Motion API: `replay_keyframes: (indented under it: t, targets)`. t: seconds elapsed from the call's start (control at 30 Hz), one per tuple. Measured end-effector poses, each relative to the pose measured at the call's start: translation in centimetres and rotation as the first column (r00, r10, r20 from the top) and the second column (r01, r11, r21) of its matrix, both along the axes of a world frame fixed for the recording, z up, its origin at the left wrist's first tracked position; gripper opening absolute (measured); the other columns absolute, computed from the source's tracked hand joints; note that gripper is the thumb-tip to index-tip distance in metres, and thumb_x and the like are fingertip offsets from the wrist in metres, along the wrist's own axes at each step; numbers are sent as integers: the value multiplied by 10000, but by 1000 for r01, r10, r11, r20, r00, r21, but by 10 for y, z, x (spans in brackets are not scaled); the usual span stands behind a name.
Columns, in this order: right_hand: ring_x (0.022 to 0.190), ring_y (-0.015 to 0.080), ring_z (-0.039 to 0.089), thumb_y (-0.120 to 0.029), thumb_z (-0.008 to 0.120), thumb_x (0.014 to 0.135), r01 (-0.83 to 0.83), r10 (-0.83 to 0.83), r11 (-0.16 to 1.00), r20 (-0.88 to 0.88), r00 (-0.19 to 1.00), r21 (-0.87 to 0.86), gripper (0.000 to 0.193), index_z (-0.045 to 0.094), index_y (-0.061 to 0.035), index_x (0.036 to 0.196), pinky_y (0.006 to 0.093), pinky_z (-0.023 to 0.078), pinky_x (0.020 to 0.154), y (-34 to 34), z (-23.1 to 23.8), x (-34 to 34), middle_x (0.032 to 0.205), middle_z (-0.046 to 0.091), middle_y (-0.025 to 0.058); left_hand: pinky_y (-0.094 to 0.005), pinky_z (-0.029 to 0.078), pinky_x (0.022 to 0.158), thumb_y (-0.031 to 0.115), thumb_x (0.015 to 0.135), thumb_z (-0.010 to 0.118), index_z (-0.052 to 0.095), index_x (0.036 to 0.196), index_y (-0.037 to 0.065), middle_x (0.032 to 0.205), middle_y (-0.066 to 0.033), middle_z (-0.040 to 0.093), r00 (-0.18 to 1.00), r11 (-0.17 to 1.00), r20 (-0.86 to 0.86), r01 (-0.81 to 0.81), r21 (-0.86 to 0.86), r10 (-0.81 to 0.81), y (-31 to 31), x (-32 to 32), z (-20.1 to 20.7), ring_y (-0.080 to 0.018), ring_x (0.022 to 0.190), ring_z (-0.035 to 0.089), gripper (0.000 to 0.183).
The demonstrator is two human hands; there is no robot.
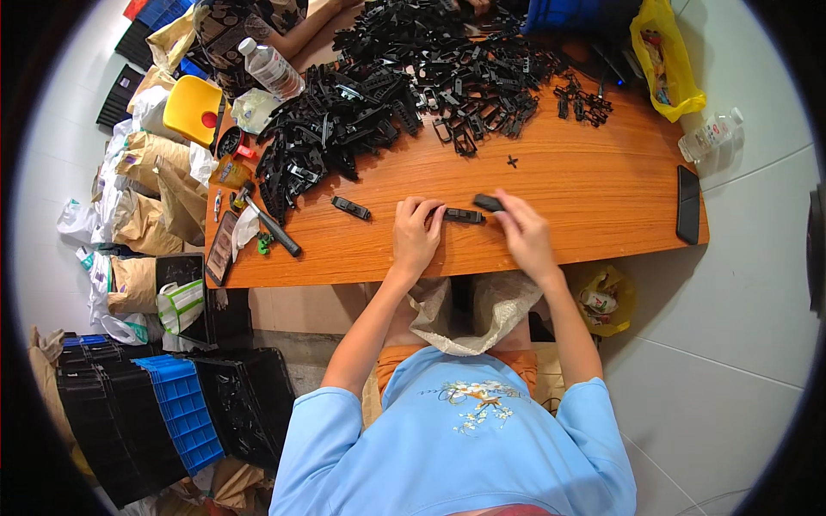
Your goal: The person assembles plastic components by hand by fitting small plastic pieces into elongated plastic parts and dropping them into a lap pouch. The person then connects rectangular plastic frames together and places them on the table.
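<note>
At the near side of the wooden table (602,193), my left hand (416,234) pinches the left end of a long, narrow black plastic part (465,216) lying on the tabletop. My right hand (525,234) grips another dark, oblong piece (488,203) between thumb and fingers, just above and right of the first part; slight blur hides its details. A similar black part (351,207) lies apart to the left. Beyond my hands is a small cross-shaped black piece (513,161).
Heaped black plastic parts (473,73) cover the far side, with long curved ones (323,129) at left. A hammer (274,225) and a phone (222,248) lie left, another phone (687,205) right. An open sack (473,322) covers my lap. Another person's arm (305,30) shows far left.
</note>
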State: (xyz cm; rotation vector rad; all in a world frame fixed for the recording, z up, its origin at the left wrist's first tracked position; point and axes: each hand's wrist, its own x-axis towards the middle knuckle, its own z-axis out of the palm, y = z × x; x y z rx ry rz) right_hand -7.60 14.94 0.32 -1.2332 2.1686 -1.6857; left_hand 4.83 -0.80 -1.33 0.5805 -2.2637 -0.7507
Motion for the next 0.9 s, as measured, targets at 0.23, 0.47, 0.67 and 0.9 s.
replay_keyframes:
  t: [0.23,0.47,0.67,0.9]
  targets:
    - [995,308,595,-68,645,832,-104,133,988,-302,944,112,382,598,-43,1210,385,450,880,-31,-13,14,1109,632,127,-326,462,667,4,758,689,701,920,40,820,-90,590,998,991,-58,-14,130,22,-3,-1,-6,-240,745,562,167]
    - [974,312,590,-37,647,810,-110,133,990,-360,924,85,367,608,-18,1175,398,454,872,-29,-11,14,1079,624,125,-339,471,670,-1,784,665,709,950,36,790,-93,587,1000,997,-23,7,72,-5,-2,6,3,-252,748,568,176]
    - [1027,337,573,67,581,744,-172,208,976,-345,915,132,488,557,0,1227,413,461,896,-25,-12,15,1125,580,164,-353,459,696,113,938,534,646,1095,16,823,-123,606,996,838,35,-84,540,77,-9,-8,11,-263,769,565,216]
    - [1064,334,570,55,564,754,-140,188,980,-424,886,141,469,562,10,1220,418,468,923,-24,-12,17,1158,569,171,-411,345,897,209,987,415,569,1178,75,1065,-143,512,950,993,312,-42,115,4,-8,-42,11,-301,1028,448,279]
